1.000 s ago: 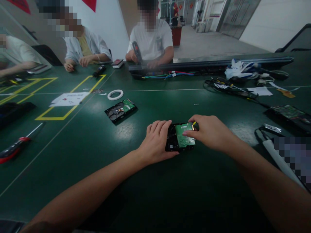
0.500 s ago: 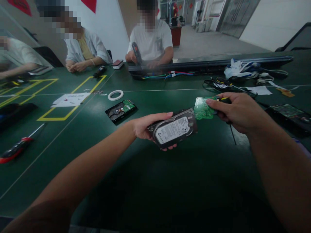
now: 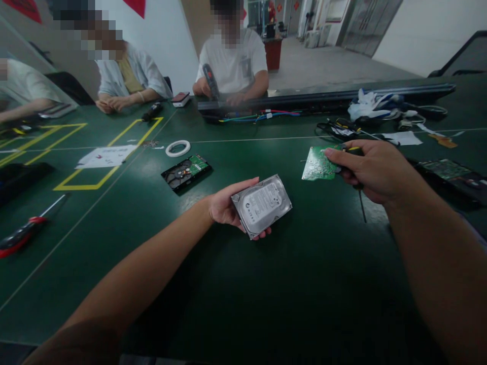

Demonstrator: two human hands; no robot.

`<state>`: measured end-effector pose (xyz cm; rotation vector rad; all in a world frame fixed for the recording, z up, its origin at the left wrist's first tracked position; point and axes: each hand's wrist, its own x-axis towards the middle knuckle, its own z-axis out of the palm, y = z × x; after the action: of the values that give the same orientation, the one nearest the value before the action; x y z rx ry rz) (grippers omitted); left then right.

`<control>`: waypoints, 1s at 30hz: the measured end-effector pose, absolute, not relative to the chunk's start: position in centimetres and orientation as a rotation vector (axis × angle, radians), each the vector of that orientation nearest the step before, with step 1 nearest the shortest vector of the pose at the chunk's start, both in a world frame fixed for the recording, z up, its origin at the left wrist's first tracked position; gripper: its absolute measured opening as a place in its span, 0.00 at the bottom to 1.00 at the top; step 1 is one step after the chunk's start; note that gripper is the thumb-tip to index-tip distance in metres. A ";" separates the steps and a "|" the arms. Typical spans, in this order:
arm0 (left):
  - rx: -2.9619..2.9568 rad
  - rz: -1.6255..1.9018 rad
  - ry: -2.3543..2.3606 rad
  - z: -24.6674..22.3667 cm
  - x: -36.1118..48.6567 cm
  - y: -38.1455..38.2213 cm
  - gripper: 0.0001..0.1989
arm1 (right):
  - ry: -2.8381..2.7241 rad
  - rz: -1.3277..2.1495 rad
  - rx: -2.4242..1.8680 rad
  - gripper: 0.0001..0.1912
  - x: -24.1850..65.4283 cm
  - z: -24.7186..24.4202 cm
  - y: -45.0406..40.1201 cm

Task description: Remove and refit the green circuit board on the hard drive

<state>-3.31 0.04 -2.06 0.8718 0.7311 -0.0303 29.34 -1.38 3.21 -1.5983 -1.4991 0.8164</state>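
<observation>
My left hand [image 3: 228, 208] is wrapped round the left edge of a silver hard drive [image 3: 262, 205], its white label facing up. To the right, my right hand [image 3: 365, 165] pinches a green circuit board [image 3: 318, 163] between thumb and fingers. A screwdriver with a yellow and black handle [image 3: 354, 151] is also in that hand, its thin shaft [image 3: 362, 205] pointing down below the fingers. The board and the drive are apart. Another hard drive [image 3: 186, 173], with a green board showing, lies on the table beyond my left hand.
On the green table [image 3: 243, 304] are a white tape ring [image 3: 177, 148], a red and black screwdriver [image 3: 23, 235], a paper sheet [image 3: 106, 156] and a long black panel [image 3: 327, 99]. Gloves [image 3: 375, 105] lie back right. Across sits a person [image 3: 234, 66] holding a tool.
The hard drive in my left hand has moved slightly left and tilted so its top catches more light. The gap between it and the circuit board has widened.
</observation>
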 end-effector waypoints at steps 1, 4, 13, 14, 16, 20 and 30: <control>0.894 -0.029 0.729 -1.8 -3.5 0.0 0.52 | -1.430 0.838 -1.630 0.17 29.2 3.3 -1.4; 0.979 0.016 0.731 -0.5 -4.6 -0.1 0.51 | -1.382 0.873 -1.624 0.17 29.2 3.3 -1.3; 1.738 0.420 1.204 1.9 -8.5 -2.3 0.46 | -1.393 1.071 -1.575 0.20 28.5 2.8 -1.2; 1.856 0.435 1.288 1.4 -8.3 -2.6 0.46 | -1.402 1.114 -1.566 0.20 28.2 2.8 -1.1; 2.085 0.485 1.474 -0.1 -7.5 -2.7 0.49 | -1.400 1.194 -1.554 0.19 27.6 2.5 -1.0; 2.382 0.502 1.546 -2.8 -5.2 -0.8 0.47 | -1.355 1.347 -1.544 0.17 26.8 1.5 -0.5; 2.456 0.523 1.113 -5.6 -1.7 0.8 0.50 | -1.362 1.545 -1.528 0.16 26.4 -1.9 -0.1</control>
<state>-1.69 0.80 -5.62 2.4563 1.1129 0.5227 26.43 -0.06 -1.88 -1.5277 -1.3618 1.5451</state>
